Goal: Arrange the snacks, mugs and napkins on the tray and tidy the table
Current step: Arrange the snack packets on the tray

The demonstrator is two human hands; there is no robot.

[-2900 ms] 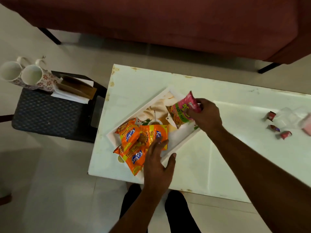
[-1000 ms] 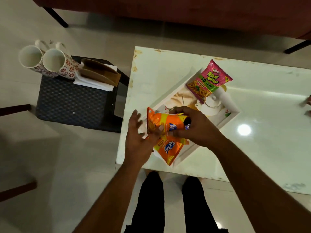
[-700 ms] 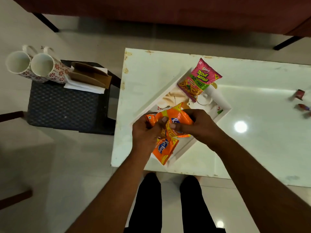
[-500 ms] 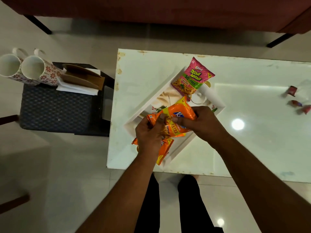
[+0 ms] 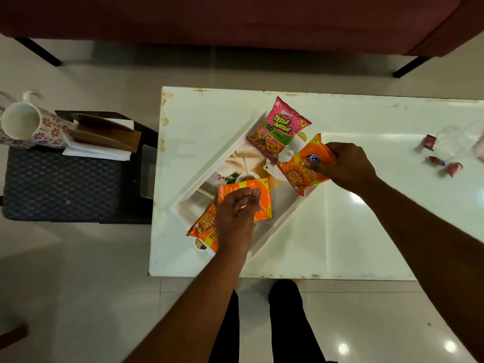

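A white tray (image 5: 217, 163) lies at an angle on the white table (image 5: 366, 231). A pink snack packet (image 5: 280, 129) leans at the tray's far end. My right hand (image 5: 345, 166) grips an orange snack packet (image 5: 303, 166) over the tray's right side. My left hand (image 5: 235, 218) pinches a second orange packet (image 5: 263, 203) lying in the tray. A third orange packet (image 5: 205, 229) hangs over the tray's near corner, partly under my left hand. A floral mug (image 5: 28, 124) and napkins in a brown holder (image 5: 104, 140) rest on a dark stool (image 5: 65, 184) to the left.
Small red wrapped candies (image 5: 442, 161) and a clear wrapper lie at the table's right end. A maroon sofa (image 5: 235, 19) spans the back. My legs (image 5: 262, 323) stand at the table's near edge. A second mug is cut off at the left frame edge.
My hands held the orange packets together over the tray; now they have parted. The right hand carried one packet to the right, the left holds another down in the tray.
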